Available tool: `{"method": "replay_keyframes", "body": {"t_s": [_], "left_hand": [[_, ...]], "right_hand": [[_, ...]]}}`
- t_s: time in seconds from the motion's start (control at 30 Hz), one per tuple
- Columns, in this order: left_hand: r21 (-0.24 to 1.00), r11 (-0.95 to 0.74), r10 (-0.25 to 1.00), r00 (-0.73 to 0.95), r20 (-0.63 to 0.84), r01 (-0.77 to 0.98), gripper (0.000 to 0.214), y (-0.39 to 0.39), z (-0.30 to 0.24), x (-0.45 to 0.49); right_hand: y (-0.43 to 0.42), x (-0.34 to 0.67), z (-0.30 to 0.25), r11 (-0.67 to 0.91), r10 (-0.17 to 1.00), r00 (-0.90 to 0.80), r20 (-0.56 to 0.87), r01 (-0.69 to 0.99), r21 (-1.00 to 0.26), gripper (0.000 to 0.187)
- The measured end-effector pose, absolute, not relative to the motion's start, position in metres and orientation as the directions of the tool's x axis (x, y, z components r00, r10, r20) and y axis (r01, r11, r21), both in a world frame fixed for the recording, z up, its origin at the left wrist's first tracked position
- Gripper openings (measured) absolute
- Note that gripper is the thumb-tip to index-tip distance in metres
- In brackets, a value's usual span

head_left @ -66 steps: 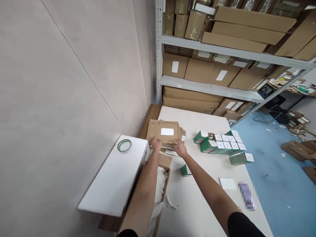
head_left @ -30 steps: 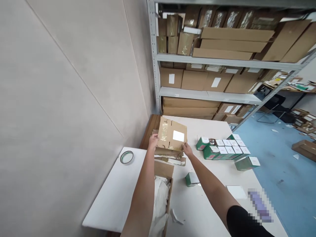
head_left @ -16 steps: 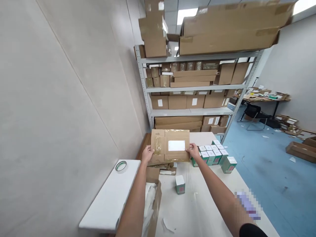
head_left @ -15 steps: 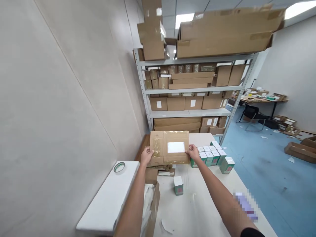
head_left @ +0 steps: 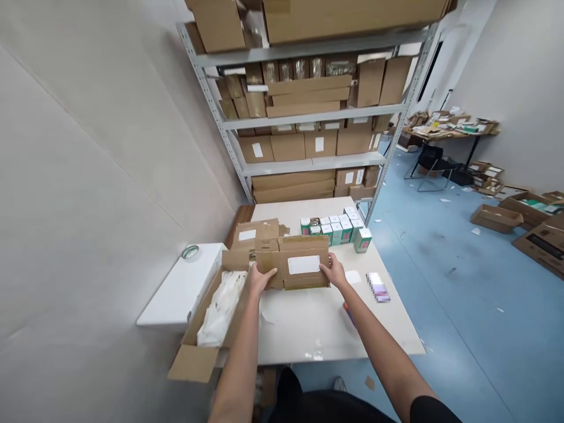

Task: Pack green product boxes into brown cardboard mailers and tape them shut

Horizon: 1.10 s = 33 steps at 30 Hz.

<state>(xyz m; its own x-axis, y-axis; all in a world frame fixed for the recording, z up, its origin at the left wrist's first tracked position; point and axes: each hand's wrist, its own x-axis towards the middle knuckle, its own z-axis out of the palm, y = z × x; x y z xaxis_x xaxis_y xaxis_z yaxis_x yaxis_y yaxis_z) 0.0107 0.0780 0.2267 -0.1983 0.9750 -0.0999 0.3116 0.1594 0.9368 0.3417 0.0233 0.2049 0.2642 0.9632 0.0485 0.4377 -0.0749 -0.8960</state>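
Between both hands I hold up a flattened cardboard box with taped edges and a white label facing me. My left hand grips its lower left side, thumb on the front. At the right edge, my right hand pinches the cardboard beside the label. Behind it, several small green-and-white boxes stand grouped on the table, one of them slightly apart. More flat cardboard with a label lies at the back left of the table.
An open carton holding white plastic stands at the left, beside a white surface with a tape roll. A metal shelf full of cartons rises behind the table. Open cartons lie on the floor at right.
My view has tipped downward, bringing the table's front edge into sight. The cardboard stays in both hands and now hides the lone small box that stood in front of it.
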Motion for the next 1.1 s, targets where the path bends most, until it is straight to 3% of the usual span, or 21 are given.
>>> {"method": "replay_keyframes", "body": {"t_s": [0.2, 0.5, 0.73, 1.1], "left_hand": [[0.936, 0.255, 0.967, -0.086, -0.242, 0.242, 0.117, 0.016, 0.182, 0.022], [0.945, 0.221, 0.95, 0.164, -0.264, 0.243, 0.152, -0.009, 0.132, 0.017], [0.957, 0.253, 0.922, 0.263, -0.283, 0.144, 0.13, -0.001, 0.115, 0.012], [0.959, 0.165, 0.88, 0.405, -0.25, 0.232, 0.096, 0.014, 0.092, -0.003]], "right_hand": [[-0.033, 0.336, 0.156, -0.185, 0.953, 0.293, -0.074, 0.371, -0.91, 0.055], [-0.077, 0.293, 0.1, -0.262, 0.92, 0.372, -0.124, 0.346, -0.901, 0.064], [-0.094, 0.278, 0.085, -0.286, 0.932, 0.313, -0.182, 0.331, -0.899, 0.07], [-0.099, 0.275, 0.091, -0.257, 0.952, 0.271, -0.14, 0.464, -0.848, 0.077]]}}
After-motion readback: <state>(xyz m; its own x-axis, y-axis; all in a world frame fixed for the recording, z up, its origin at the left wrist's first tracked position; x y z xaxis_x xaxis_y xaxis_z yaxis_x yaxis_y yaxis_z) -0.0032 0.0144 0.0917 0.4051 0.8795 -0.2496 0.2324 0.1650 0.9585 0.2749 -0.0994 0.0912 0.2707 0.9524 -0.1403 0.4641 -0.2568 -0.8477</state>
